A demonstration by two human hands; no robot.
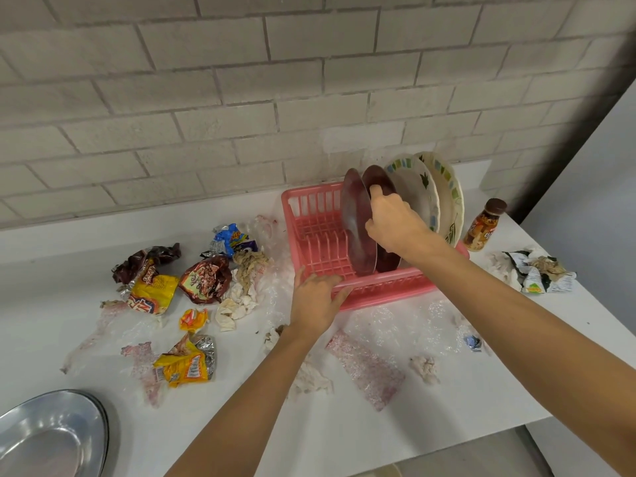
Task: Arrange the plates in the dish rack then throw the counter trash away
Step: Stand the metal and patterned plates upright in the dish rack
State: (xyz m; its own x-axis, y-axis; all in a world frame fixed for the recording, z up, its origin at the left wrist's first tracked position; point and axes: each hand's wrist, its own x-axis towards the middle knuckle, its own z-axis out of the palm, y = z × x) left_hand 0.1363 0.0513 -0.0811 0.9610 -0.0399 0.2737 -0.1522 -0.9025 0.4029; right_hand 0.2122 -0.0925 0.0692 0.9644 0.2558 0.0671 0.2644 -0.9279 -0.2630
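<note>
While the right hand pinched the maroon plate upright in the dish rack at 1 o'clock, the left hand gripping the rack's rim, a careless release could topple the plate.

dish rack: pink plastic | maroon plates: glossy | tray: shiny metal | wrappers: crinkled foil

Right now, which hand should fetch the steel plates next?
Left, probably. The left hand merely holds the rack rim, on the steel plates' side; the right hand grips a dark plate in the rack.
</note>
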